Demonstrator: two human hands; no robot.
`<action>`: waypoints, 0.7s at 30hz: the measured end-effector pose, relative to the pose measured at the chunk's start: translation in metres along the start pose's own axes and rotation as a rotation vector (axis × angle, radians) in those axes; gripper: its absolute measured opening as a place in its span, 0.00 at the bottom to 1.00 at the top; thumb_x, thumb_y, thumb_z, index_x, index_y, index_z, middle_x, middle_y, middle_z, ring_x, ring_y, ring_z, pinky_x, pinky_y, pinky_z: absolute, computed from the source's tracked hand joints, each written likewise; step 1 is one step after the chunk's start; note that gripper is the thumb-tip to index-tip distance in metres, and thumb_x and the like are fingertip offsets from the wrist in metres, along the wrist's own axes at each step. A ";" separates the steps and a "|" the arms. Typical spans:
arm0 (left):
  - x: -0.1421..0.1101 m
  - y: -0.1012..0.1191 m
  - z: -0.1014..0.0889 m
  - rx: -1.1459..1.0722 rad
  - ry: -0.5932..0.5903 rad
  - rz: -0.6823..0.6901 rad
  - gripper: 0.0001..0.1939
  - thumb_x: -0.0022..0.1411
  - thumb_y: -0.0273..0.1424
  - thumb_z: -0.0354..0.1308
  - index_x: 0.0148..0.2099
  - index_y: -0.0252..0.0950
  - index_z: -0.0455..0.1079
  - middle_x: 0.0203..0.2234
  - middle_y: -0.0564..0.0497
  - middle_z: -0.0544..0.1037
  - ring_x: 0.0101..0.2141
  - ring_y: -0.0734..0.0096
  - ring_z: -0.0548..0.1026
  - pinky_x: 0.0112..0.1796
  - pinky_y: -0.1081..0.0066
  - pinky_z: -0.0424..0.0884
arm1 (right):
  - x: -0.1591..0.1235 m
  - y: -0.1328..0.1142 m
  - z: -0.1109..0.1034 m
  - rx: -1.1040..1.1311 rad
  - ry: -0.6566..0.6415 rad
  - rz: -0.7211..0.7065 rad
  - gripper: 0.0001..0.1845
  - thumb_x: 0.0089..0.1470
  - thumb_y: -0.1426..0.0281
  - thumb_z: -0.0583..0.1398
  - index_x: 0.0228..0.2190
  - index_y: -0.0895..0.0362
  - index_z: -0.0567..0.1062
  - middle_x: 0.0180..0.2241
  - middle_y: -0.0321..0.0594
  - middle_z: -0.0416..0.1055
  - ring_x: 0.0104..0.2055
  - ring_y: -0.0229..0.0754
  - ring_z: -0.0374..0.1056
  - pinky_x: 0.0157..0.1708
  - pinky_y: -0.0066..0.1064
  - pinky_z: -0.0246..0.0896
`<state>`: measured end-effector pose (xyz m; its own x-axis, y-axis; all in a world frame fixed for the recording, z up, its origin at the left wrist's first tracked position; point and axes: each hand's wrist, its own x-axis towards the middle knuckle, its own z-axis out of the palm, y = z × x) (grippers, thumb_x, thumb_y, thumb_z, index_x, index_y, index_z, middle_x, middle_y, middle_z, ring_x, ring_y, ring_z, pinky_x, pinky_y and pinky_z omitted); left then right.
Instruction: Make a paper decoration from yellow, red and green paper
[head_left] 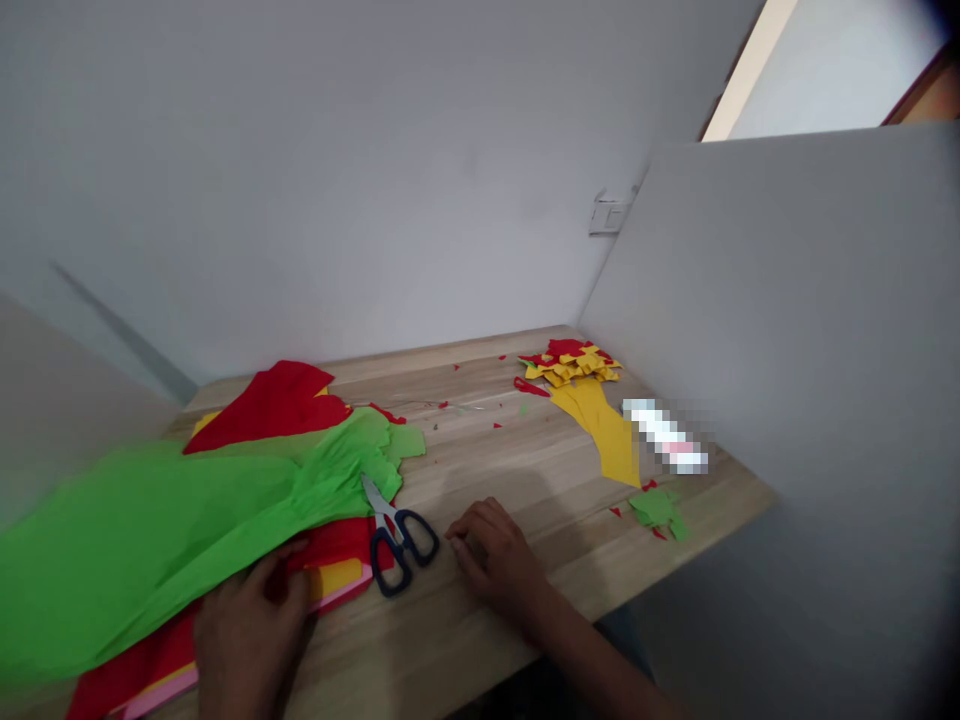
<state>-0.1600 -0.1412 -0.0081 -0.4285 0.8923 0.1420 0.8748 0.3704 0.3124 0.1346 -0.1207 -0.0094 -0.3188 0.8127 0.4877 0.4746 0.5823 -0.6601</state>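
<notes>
My left hand [251,630] lies at the near edge of a paper stack, its thumb and index finger apart, touching the red paper [341,540] beside the edge of a large green crepe sheet [187,530]. Yellow paper [337,577] and pink paper [346,597] show under the red. Scissors [401,545] with dark blue handles lie between my hands, the blades slightly apart and the tips on the green sheet. My right hand [495,560] is above the wood-grain table, right of the scissors, its fingers curled together. I see nothing held in it.
Another red sheet [270,405] lies at the back left. Cut yellow and red pieces [574,362] are heaped at the back right, near a yellow strip [611,435], green scraps [658,512] and a blurred white object [664,435]. Walls border the table [480,460].
</notes>
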 end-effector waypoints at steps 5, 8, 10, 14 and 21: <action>-0.001 -0.002 0.003 0.094 0.003 0.017 0.24 0.61 0.42 0.47 0.49 0.38 0.78 0.39 0.40 0.78 0.41 0.48 0.73 0.44 0.57 0.69 | -0.001 0.001 0.001 -0.008 -0.002 0.043 0.06 0.58 0.74 0.56 0.34 0.53 0.72 0.34 0.41 0.73 0.39 0.45 0.67 0.44 0.41 0.63; -0.001 -0.003 0.004 0.100 0.023 0.023 0.24 0.62 0.43 0.46 0.48 0.38 0.78 0.38 0.40 0.78 0.40 0.49 0.73 0.44 0.57 0.70 | -0.001 0.003 0.001 -0.004 0.004 0.061 0.06 0.58 0.74 0.56 0.34 0.54 0.72 0.33 0.41 0.73 0.39 0.45 0.67 0.44 0.41 0.63; -0.001 -0.003 0.003 0.091 0.013 0.020 0.24 0.62 0.44 0.47 0.48 0.38 0.78 0.37 0.40 0.78 0.40 0.48 0.73 0.43 0.58 0.70 | -0.001 0.003 0.001 -0.002 0.004 0.071 0.05 0.58 0.74 0.56 0.33 0.54 0.72 0.33 0.41 0.73 0.38 0.44 0.66 0.43 0.40 0.62; -0.002 0.000 0.000 0.068 -0.002 0.012 0.24 0.62 0.44 0.46 0.48 0.38 0.78 0.37 0.40 0.79 0.40 0.48 0.74 0.42 0.57 0.69 | -0.001 0.003 0.000 0.000 -0.004 0.079 0.05 0.59 0.74 0.56 0.33 0.54 0.72 0.33 0.41 0.72 0.38 0.44 0.66 0.42 0.39 0.62; 0.002 -0.004 0.004 0.116 0.029 0.027 0.23 0.62 0.44 0.47 0.47 0.39 0.79 0.36 0.41 0.79 0.39 0.50 0.74 0.41 0.59 0.70 | -0.001 0.004 0.002 0.004 -0.017 0.093 0.05 0.57 0.75 0.57 0.33 0.54 0.72 0.33 0.40 0.72 0.38 0.44 0.66 0.41 0.38 0.62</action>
<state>-0.1631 -0.1395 -0.0129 -0.4092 0.8952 0.1767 0.9058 0.3751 0.1973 0.1355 -0.1190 -0.0134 -0.2875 0.8635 0.4143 0.4994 0.5043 -0.7045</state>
